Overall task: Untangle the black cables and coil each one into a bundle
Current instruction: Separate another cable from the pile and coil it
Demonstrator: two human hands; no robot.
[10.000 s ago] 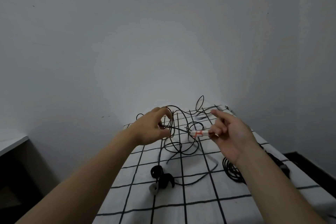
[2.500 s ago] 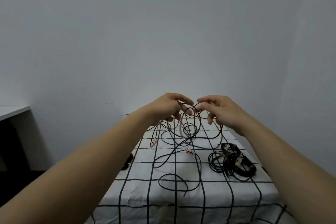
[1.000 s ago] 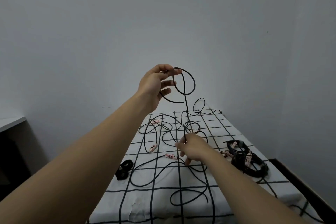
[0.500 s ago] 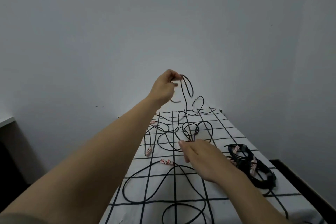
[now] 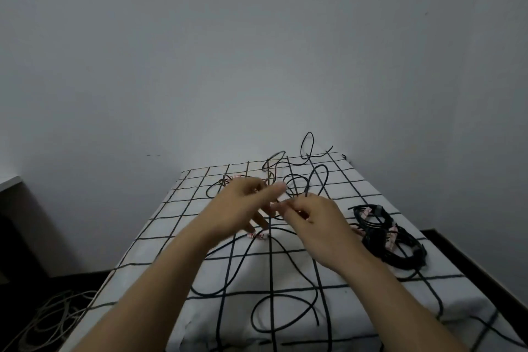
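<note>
A long black cable [image 5: 281, 263] sprawls in loose loops over the white grid-patterned tablecloth [image 5: 177, 226], with more tangled loops [image 5: 297, 180] at the far end. A white tag with red letters [image 5: 257, 236] sits on the cable near the middle. My right hand [image 5: 314, 220] hovers over the middle of the table with curled fingers pinching a strand of the black cable. My left hand [image 5: 243, 206] is just to its left, blurred, fingers spread and straight, with no cable plainly in them. Coiled black bundles [image 5: 388, 237] lie at the right edge.
A second tagged cable end [image 5: 233, 178] lies at the far left of the cloth. Pale cables [image 5: 48, 320] are heaped on the dark floor at lower left. A desk corner [image 5: 10, 181] shows at the left. The wall stands right behind the table.
My left hand has dropped from head height down to beside my right hand, and the loop it held up has fallen toward the table. My right hand now pinches a strand.
</note>
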